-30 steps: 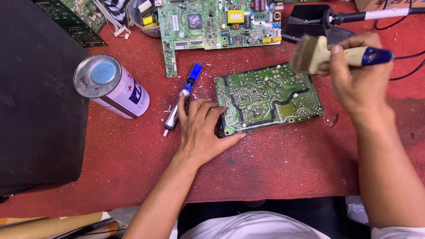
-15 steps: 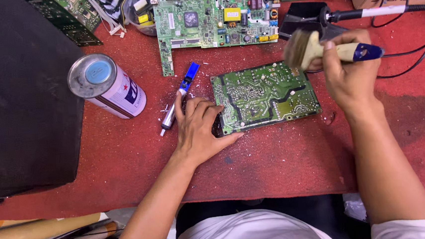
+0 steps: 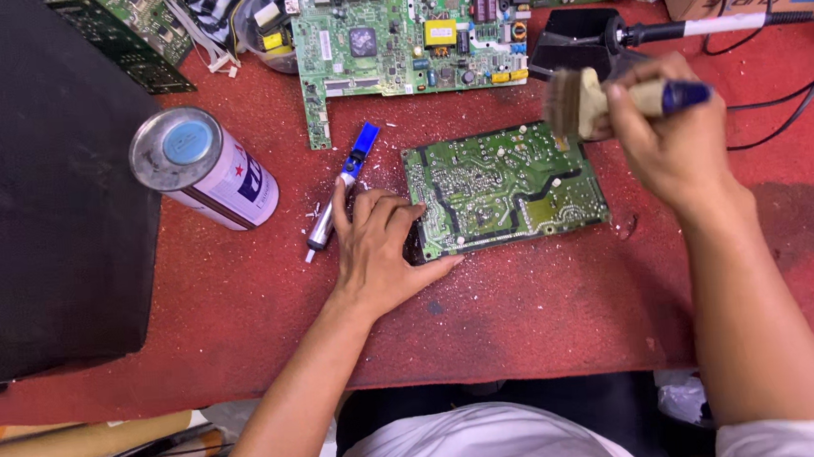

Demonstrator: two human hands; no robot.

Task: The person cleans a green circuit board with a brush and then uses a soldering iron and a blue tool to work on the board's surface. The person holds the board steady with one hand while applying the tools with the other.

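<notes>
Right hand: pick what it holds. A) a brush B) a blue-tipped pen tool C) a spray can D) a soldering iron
A: the right hand grips a brush by its handle, bristles at the far right corner of the small board.

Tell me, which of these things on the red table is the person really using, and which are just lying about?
In use:
- small green circuit board, steadied by the left hand
- brush, held in the right hand above the board's corner

Lying about:
- spray can
- blue and silver pen-shaped tool
- larger circuit board
- soldering iron with its cable
- black box
</notes>
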